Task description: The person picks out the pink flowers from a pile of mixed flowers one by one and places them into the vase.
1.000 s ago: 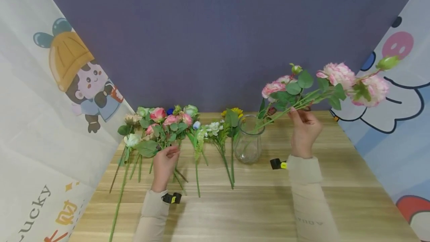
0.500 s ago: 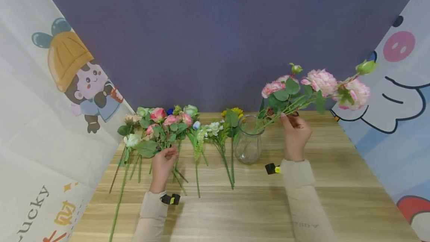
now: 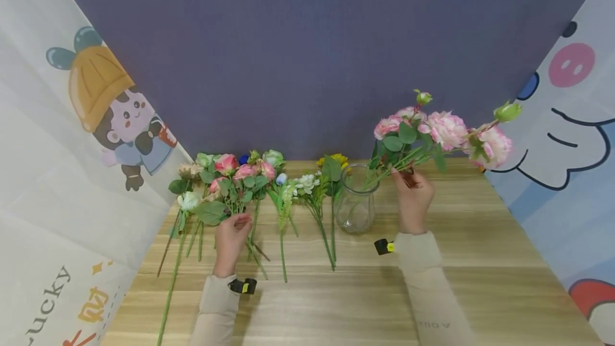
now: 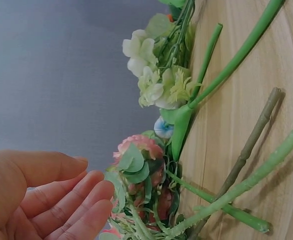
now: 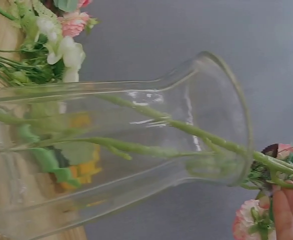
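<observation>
Right grip (image 3: 415, 199) has come left and a little down over the last second, bringing the pink spray (image 3: 446, 130) with it; the blooms now sit nearer the glass vase (image 3: 354, 223), bunched close to a second pink spray (image 3: 388, 127) that leans out of the vase mouth and has hardly moved. Thumb and fingers pinch the held stem just outside the rim; cannot tell whether they also catch the other stem. Right wrist view: two stems run slantwise inside the glass, the pinched one passing through the mouth, so the spray reads as partly in, heads still leaning well out to the right. Judged from this, insertion is under way and more feeding-in remains. Vase upright on the desk (image 3: 307, 316), unmoved. Left grip (image 3: 233, 242) has only drifted slightly; thumb and fingers loosely curved, a gap between, nothing held, just by the pink roses (image 3: 226, 163). Roses, white flowers (image 3: 306, 183) and yellow flower (image 3: 339, 161) lie as they were, left of the vase, so arranging looks at an early stage.
</observation>
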Tool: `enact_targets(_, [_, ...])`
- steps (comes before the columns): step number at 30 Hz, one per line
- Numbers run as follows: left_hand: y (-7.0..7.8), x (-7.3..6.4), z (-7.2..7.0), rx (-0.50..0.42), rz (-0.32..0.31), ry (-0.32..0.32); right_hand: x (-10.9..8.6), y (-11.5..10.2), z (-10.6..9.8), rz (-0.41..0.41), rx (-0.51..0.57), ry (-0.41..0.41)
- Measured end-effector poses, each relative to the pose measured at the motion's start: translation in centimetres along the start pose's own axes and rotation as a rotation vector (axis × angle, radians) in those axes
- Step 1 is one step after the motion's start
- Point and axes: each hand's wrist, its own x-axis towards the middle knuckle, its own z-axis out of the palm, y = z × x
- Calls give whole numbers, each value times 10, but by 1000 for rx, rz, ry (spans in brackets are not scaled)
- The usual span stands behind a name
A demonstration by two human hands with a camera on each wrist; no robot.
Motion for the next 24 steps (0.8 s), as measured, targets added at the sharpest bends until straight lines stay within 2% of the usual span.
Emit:
enact_targets(8, [-2,0,0,-5,8,0,-5,7,3,-66,-96,-13])
enact_targets(13, [-3,-1,0,-5,-20,-3,-10,10,6,-119,-151,-23])
enact_targets(24, [-7,-1,0,-5,-53,-4,-15,14,8,-135,-186,-107])
